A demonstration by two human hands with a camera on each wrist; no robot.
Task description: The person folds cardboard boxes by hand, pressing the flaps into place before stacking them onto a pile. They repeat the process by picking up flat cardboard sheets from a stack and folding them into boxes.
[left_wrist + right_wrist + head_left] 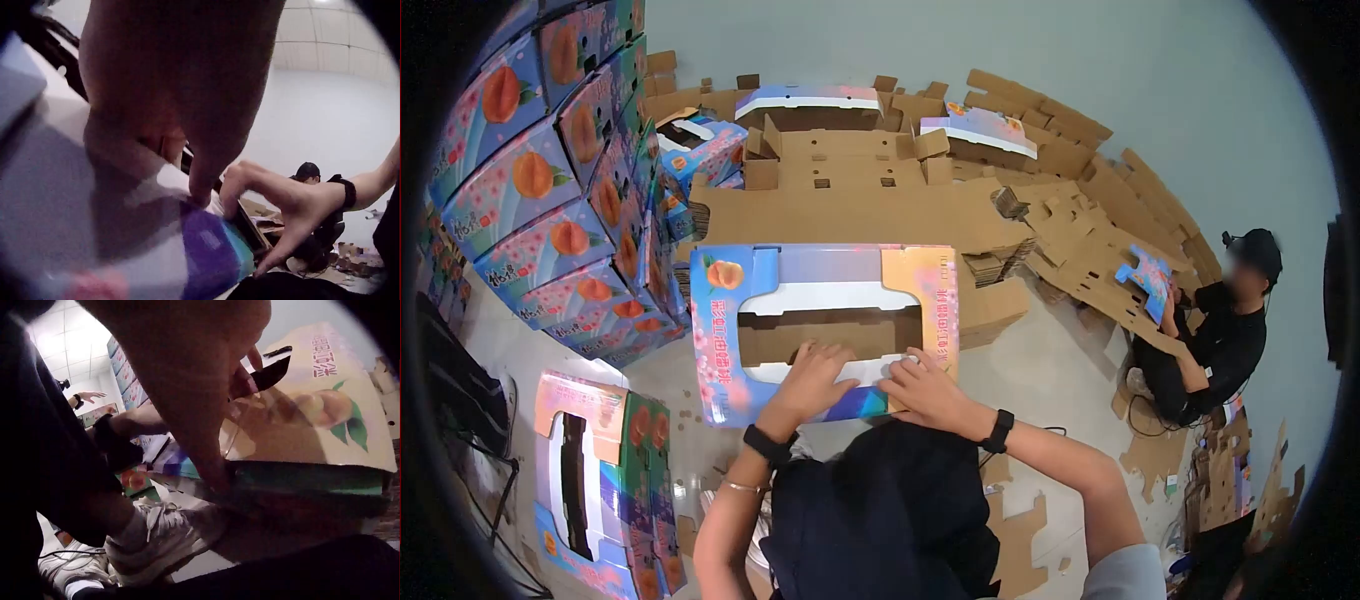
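A printed cardboard fruit box (725, 365) with peach pictures lies in front of me, a large window cut in its top. My left hand (812, 382) is at the near side of that window, fingers over the white inner edge and thumb on the printed strip (212, 250). Just to its right, my right hand (932, 392) grips the same near strip. Its fingertips reach the window edge, while the thumb (215, 472) comes down at the box's outer near edge. In the right wrist view, the yellow printed corner (287, 431) extends beyond this hand.
Finished-looking boxes (530, 175) are stacked high at left, with another windowed box (610, 410) below them on the floor. Flat brown cardboard sheets (850, 205) are piled beyond my box. A seated person (1230, 330) at right handles a printed piece (1145, 280).
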